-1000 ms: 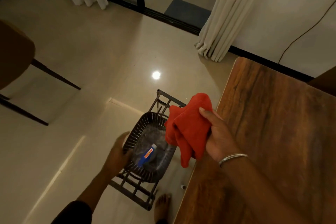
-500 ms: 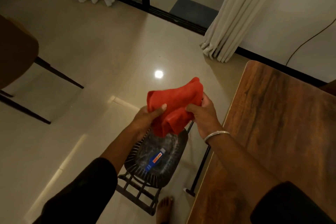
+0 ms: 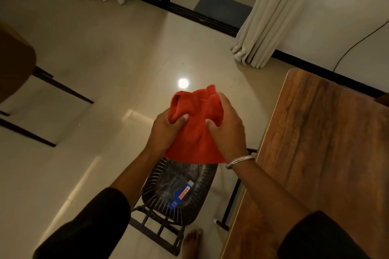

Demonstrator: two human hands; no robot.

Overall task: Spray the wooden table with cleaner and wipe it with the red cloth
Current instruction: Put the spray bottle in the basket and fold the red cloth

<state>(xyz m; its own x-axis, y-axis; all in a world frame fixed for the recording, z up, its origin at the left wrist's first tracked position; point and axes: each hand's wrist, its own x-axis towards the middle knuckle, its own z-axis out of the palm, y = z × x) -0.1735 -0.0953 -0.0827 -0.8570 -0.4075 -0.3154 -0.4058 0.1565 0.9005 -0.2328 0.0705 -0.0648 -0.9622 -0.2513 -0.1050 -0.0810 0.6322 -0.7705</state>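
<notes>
So the red cloth (image 3: 197, 130) is gripped by both hands, held up in the air just off the wooden table's (image 3: 328, 153) left edge. The left hand (image 3: 166, 130) is pinched shut on a bunched fold, the right hand (image 3: 226, 130) is clamped on the other side. Soft, towel-like fabric is seen, crumpled on top and hanging flat below. A blue cleaner bottle (image 3: 180, 194) is left lying in a dark slatted basket (image 3: 151, 187) underneath, partly hidden by the cloth. Glossy floor tiles (image 3: 105, 59) are all around, pale curtain (image 3: 271, 17) behind.
</notes>
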